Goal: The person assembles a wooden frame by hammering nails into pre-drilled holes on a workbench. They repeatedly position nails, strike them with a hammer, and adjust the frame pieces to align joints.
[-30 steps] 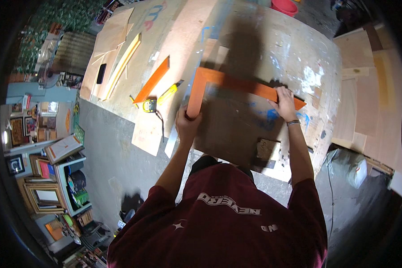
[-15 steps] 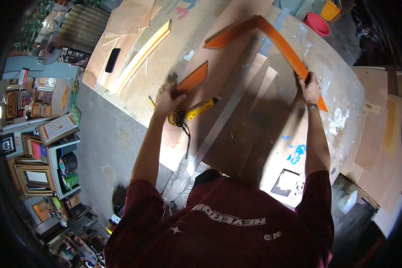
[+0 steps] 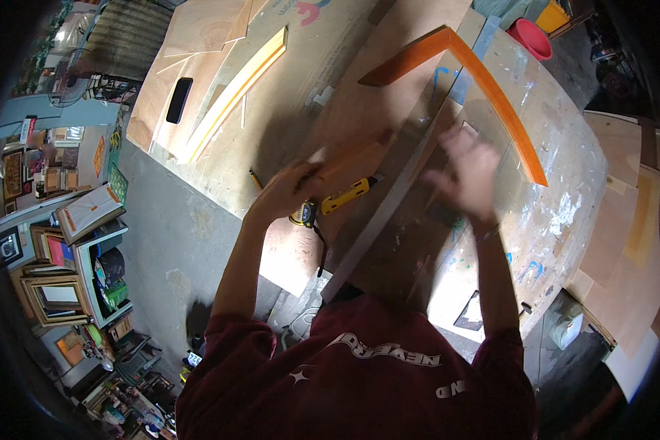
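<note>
Two long orange wooden strips meet at a corner, an angled frame piece lying on the worktable. My left hand is closed on the near end of a shorter orange strip, blurred and in shadow. Just beside that hand lie a yellow tape measure with a black strap and a yellow utility knife. My right hand is smeared by motion over the middle of the table, thumb and fingers apart, with nothing visible in it. A metal straightedge runs between my hands.
Left on the worktable are a phone, pale wood strips and a pencil. A red bucket stands beyond the far right edge. Plywood sheets lie right; picture frames crowd the left.
My right hand has let go of the angled frame piece and moved left. My left hand stays on the short strip, which has shifted slightly right and is now in shadow.
</note>
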A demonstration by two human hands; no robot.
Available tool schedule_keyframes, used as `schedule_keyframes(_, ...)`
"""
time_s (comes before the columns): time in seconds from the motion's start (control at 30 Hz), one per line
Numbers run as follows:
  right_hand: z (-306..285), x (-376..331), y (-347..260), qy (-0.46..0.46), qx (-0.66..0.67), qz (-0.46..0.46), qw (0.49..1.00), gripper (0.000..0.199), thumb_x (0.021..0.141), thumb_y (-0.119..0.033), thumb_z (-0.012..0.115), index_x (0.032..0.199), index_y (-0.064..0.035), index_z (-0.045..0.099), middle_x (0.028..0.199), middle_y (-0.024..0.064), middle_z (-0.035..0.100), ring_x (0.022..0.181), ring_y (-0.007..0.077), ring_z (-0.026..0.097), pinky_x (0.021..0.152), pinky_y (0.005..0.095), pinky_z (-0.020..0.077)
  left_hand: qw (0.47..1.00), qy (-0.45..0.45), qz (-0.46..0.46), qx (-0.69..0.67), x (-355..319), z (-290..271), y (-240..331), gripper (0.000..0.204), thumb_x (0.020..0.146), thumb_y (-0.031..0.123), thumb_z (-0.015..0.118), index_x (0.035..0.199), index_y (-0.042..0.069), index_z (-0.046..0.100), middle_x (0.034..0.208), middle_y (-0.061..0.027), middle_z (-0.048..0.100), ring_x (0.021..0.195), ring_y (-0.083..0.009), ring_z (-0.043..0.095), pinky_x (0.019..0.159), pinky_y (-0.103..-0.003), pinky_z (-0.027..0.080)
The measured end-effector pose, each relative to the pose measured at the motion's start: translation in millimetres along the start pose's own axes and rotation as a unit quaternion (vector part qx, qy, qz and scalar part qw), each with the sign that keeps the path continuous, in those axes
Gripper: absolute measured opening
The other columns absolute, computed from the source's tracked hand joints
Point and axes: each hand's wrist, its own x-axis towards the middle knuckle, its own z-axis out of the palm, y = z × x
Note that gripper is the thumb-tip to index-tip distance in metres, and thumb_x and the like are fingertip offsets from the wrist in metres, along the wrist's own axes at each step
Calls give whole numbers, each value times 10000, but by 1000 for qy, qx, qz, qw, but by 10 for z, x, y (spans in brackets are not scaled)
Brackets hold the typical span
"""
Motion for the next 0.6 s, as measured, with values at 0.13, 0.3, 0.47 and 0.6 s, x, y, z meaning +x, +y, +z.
schedule_keyframes(0.13, 390, -217, -742, -42, -37, -169, 984, 687, 755, -384, 834, 1375, -170, 631, 1416, 107, 610, 1261, 305, 598, 1033, 511, 471, 966, -248, 71, -11, 287, -208, 503, 427, 1060, 349, 611, 1284, -7, 678, 1095, -230, 729, 969, -354, 712, 886, -423, 543)
schedule_keyframes(0.3, 440, -584, -524, -153, 73, 55, 984, 553, 874, -261, 782, 1378, -93, 626, 1369, 162, 649, 1258, 362, 632, 1065, 455, 502, 987, -131, 95, -21, 1027, -694, -45, 508, 1016, 408, 682, 1352, 28, 659, 1280, -169, 715, 1209, -303, 636, 1033, -441, 504)
schedule_keyframes(0.47, 409, -1728, -219, -5, 283, 415, 865, 641, 846, -208, 844, 1395, -53, 550, 1245, 220, 703, 1145, 364, 702, 957, 444, 563, 854, 244, 128, 441, 1598, -2070, -2539, 403, 852, 399, 836, 1097, 122, 676, 1167, -162, 717, 1102, -383, 681, 938, -444, 566)
schedule_keyframes(0.6, 15, -2915, -118, 44, 175, 499, 848, 659, 829, -170, 853, 1397, -38, 546, 1080, 147, 639, 900, 295, 674, 792, 392, 553, 950, 148, -63, 268, 1732, -1756, -2952, 683, 906, 307, 787, 1424, -32, 497, 1205, -277, 693, 1094, -475, 669, 912, -535, 540)
